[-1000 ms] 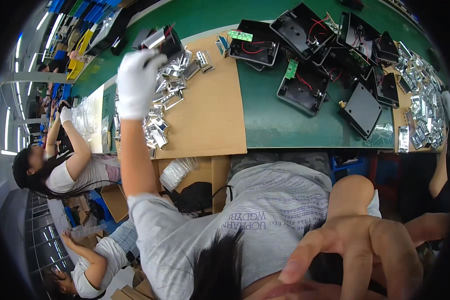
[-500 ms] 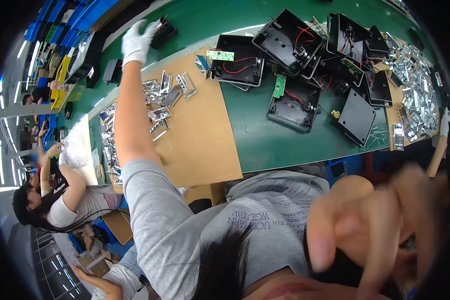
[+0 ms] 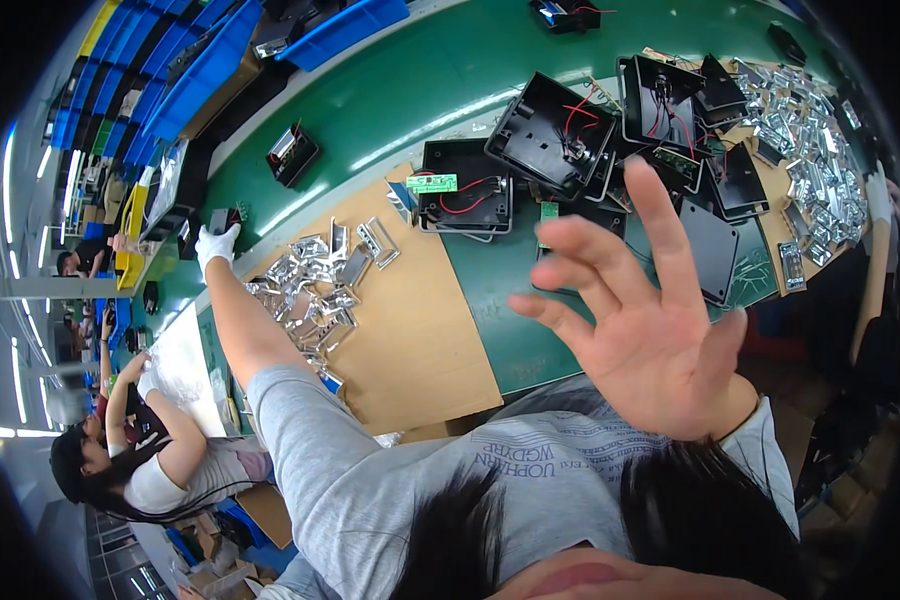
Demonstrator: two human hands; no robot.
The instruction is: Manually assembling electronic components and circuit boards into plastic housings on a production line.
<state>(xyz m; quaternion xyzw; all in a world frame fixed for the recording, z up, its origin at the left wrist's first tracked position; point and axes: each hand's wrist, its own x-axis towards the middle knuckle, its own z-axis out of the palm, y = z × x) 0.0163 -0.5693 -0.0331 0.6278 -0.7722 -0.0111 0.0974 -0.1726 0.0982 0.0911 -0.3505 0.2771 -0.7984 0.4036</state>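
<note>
My left hand [image 3: 217,245], in a white glove, reaches out to the far left with its fingers around the near end of a small black box [image 3: 224,217], which rests on the green bench. Part of the fingers is hidden by the box and glove. My right hand [image 3: 660,335] is bare and raised close in front of me, palm showing, fingers apart and nothing in it. Behind it lie open black plastic casings [image 3: 555,140] with red wires. A green circuit board [image 3: 432,183] sits across one casing. The raised hand partly covers other casings and a flat black cover [image 3: 708,250].
Shiny metal-like brackets [image 3: 315,290] lie heaped on brown cardboard [image 3: 430,350], with a larger pile [image 3: 820,170] at the right. Another black box [image 3: 292,155] stands farther back. Blue bins [image 3: 340,32] line the far edge. Co-workers are at left [image 3: 170,470] and right [image 3: 878,230].
My left hand has moved from beside the farther black box to the one nearer me at left. My right hand has swung up and inward, opening out. The whole view has shifted.
</note>
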